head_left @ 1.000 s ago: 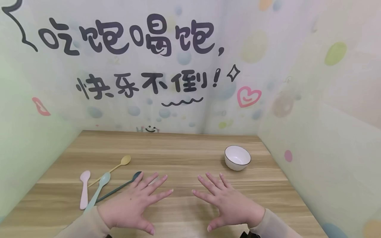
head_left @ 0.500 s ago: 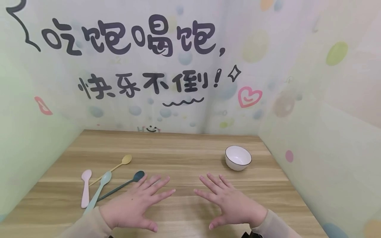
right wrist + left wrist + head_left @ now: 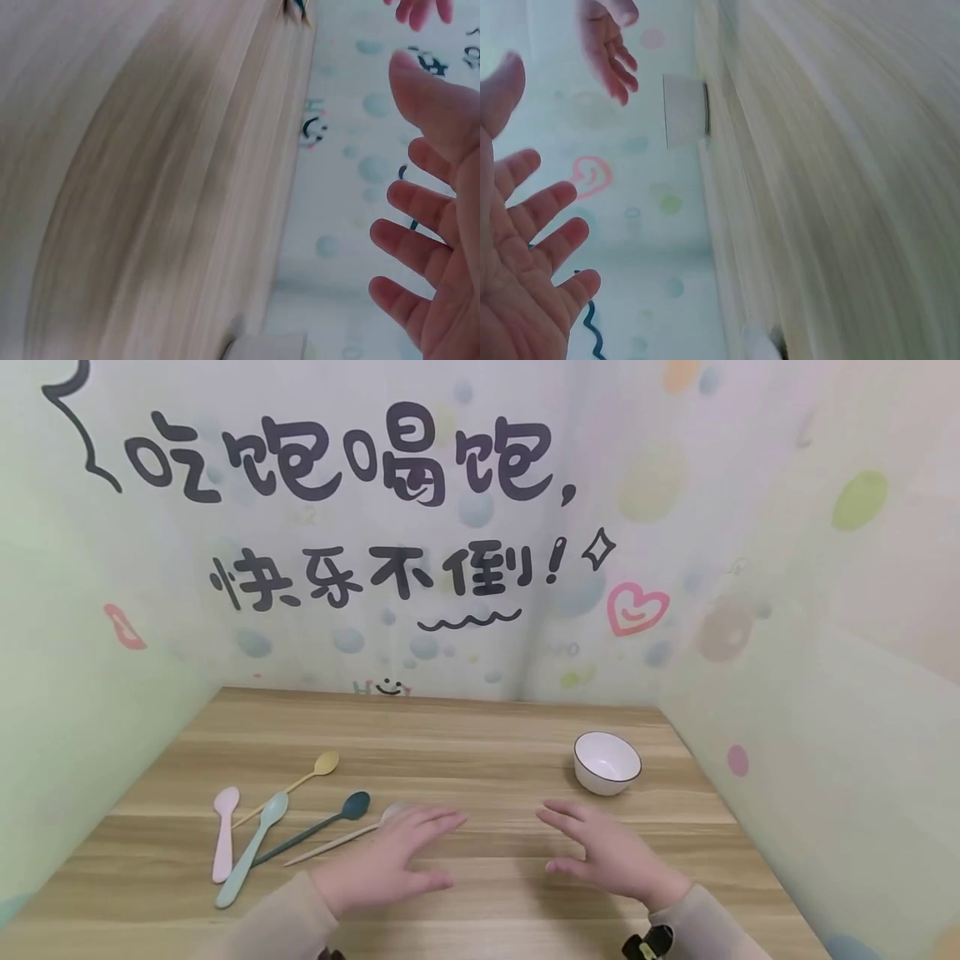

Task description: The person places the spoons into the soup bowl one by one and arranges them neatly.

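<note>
Left hand (image 3: 388, 864) and right hand (image 3: 621, 857) hover above counter (image 3: 465, 743), fingers loosely extended, holding nothing. Pale spoon (image 3: 391, 814) lies near left, bowl (image 3: 606, 768) near right

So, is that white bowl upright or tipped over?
Upright. The white bowl stands base-down on the table, its dark-edged mouth facing up and its inside visible from above.

Four spoons (image 3: 275, 810) are lying left on the table (image 3: 465, 752), some seemingly overlapping; a fifth spoon (image 3: 337, 841) is lying to their right, partly behind the left hand (image 3: 384, 867); the bowl (image 3: 607, 764) is sitting at right, beyond the right hand (image 3: 613, 853); a wall (image 3: 450, 527) is standing behind.
</note>
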Available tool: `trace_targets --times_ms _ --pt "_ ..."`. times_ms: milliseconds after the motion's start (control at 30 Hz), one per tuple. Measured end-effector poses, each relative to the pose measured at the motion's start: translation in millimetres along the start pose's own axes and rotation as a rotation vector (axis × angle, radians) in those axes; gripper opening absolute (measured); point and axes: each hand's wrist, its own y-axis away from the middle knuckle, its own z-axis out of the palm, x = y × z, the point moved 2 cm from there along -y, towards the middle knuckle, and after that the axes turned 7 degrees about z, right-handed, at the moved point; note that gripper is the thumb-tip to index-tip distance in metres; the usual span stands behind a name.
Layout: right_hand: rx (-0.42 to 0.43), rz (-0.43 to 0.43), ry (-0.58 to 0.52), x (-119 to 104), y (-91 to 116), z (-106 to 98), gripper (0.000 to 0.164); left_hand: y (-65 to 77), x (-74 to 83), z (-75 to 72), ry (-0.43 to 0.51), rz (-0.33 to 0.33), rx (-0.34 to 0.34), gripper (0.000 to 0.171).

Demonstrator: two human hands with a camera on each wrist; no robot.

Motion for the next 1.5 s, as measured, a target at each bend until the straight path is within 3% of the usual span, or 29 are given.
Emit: trace_targets --times_ms 167,233,667,900,1033,1267,1500 --pt "0.055 0.105 -0.063 22.4 2.3 7.7 0.059 -23.6 -0.6 13.0 0.160 -0.157 0.072 0.062" --pt "0.086 0.134 -0.086 29.1 2.1 9.4 0.056 -33.0 -1.4 17.4 0.202 -0.189 0.103 0.059" --pt "0.189 0.389 -0.206 78.0 7.0 7.6 0.040 -95.2 -5.3 46.3 0.420 -0.250 0.197 0.050" --pt "0.226 0.544 -0.267 109.4 7.2 4.6 0.037 -124.7 -5.0 59.0 0.532 -0.330 0.228 0.050" --pt "0.212 0.645 -0.287 123.2 4.5 4.8 0.043 -140.2 -6.7 67.0 0.558 -0.354 0.229 0.048" --pt "0.240 0.737 -0.333 146.7 2.0 1.6 0.046 -164.8 -7.9 77.8 0.584 -0.369 0.200 0.045" --pt "0.195 0.825 -0.537 173.1 -1.6 7.5 0.061 -176.8 -10.7 83.3 0.573 -0.373 0.149 0.047"
